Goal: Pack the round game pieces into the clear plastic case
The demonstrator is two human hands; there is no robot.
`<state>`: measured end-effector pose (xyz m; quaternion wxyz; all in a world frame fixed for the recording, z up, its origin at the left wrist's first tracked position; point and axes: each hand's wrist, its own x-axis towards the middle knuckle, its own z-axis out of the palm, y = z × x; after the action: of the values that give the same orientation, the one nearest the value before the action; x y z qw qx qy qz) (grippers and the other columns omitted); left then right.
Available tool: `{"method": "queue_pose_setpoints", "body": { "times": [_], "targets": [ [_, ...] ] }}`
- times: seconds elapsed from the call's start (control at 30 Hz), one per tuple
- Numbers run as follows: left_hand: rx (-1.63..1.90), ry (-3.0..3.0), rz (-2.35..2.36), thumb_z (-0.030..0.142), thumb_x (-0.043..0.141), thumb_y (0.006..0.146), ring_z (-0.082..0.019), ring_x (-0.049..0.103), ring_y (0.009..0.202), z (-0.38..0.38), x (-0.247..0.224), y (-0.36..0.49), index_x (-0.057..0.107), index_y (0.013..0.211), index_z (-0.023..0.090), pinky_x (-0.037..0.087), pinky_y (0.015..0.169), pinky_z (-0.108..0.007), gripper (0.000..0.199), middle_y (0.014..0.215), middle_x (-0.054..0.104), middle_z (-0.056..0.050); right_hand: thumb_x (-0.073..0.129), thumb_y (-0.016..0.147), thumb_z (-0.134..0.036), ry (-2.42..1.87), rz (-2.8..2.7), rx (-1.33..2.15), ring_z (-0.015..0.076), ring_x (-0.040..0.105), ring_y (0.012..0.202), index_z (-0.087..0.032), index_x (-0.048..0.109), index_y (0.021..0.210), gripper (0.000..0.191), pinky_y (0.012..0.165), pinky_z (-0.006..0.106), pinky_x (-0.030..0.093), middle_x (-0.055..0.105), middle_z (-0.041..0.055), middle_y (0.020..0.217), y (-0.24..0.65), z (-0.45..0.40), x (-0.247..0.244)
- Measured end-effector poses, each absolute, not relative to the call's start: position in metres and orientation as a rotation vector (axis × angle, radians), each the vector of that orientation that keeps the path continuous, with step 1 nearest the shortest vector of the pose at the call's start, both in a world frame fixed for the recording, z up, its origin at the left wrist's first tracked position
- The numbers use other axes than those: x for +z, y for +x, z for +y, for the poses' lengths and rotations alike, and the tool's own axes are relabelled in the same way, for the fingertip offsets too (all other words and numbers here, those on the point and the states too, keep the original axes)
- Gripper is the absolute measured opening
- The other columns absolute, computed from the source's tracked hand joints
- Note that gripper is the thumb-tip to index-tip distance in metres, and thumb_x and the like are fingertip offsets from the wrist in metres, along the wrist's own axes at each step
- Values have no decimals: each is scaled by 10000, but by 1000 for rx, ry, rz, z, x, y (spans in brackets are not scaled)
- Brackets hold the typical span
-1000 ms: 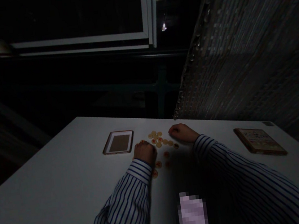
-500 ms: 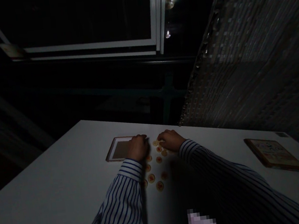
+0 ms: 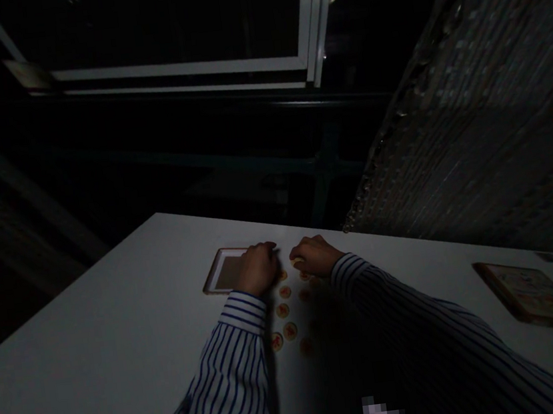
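My right hand [image 3: 315,256] pinches a pale round Chinese chess piece [image 3: 297,260] between thumb and fingers, low over the white table. Just left of it, my left hand [image 3: 258,267] has its fingers curled down, and what they hold, if anything, is hidden. The left hand covers the right part of a shallow open box [image 3: 216,272] with a brown rim. Several round pieces with red marks lie flat between my forearms, among them one piece [image 3: 290,331] near the left cuff and another piece [image 3: 285,292] closer to the hands.
A thin box or lid with a printed picture [image 3: 539,295] lies on the right side of the white table [image 3: 122,347]. Behind the right edge hangs a bead curtain [image 3: 452,158]. A white window frame [image 3: 179,69] stands beyond the table. The room is dark.
The camera view has shifted slightly. My right hand has a piece raised in its pinch, where pieces lay beneath its fingertips before. My left hand stays by the open box.
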<state>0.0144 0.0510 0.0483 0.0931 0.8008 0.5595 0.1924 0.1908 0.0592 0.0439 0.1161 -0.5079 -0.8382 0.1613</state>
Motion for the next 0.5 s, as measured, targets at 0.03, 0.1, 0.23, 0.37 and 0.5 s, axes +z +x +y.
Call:
{"method": "queue_pose_setpoints", "body": {
  "times": [0.03, 0.1, 0.23, 0.37, 0.5],
  "targets": [
    [585, 2358, 1650, 178, 419, 769, -192, 559, 965, 51, 48, 14, 564, 1084, 157, 400, 834, -278, 347, 1043, 629, -91, 542, 713, -290, -1480, -2402, 524, 248, 515, 960, -185, 649, 869, 217, 867, 411, 293, 643, 94, 906, 192, 60, 44],
    [616, 2318, 1627, 199, 437, 770, -192, 558, 966, 52, 49, 15, 565, 1086, 151, 402, 835, -273, 345, 1049, 627, -89, 512, 743, -331, -1455, -2286, 653, 209, 549, 907, -175, 639, 904, 257, 823, 356, 358, 648, 79, 921, 195, 62, 45],
    [703, 2278, 1518, 243, 491, 754, -192, 562, 952, 50, 51, 18, 563, 1092, 141, 410, 828, -266, 360, 1046, 627, -85, 472, 768, -349, -1390, -2053, 918, 152, 592, 794, -120, 624, 909, 309, 707, 263, 438, 661, 68, 864, 199, 65, 48],
    [780, 2250, 1448, 271, 540, 732, -193, 552, 968, 45, 55, 25, 565, 1085, 157, 404, 848, -270, 372, 1048, 624, -70, 517, 733, -365, -1341, -1858, 1081, 142, 598, 755, -110, 630, 864, 309, 699, 260, 450, 665, 64, 821, 201, 63, 51],
    [802, 2286, 1413, 290, 545, 738, -193, 559, 937, 43, 55, 32, 579, 1047, 166, 414, 829, -278, 335, 1018, 630, -65, 555, 703, -365, -1289, -1727, 1179, 137, 595, 763, -117, 629, 851, 298, 738, 279, 446, 660, 59, 830, 203, 60, 52]
  ]
}}
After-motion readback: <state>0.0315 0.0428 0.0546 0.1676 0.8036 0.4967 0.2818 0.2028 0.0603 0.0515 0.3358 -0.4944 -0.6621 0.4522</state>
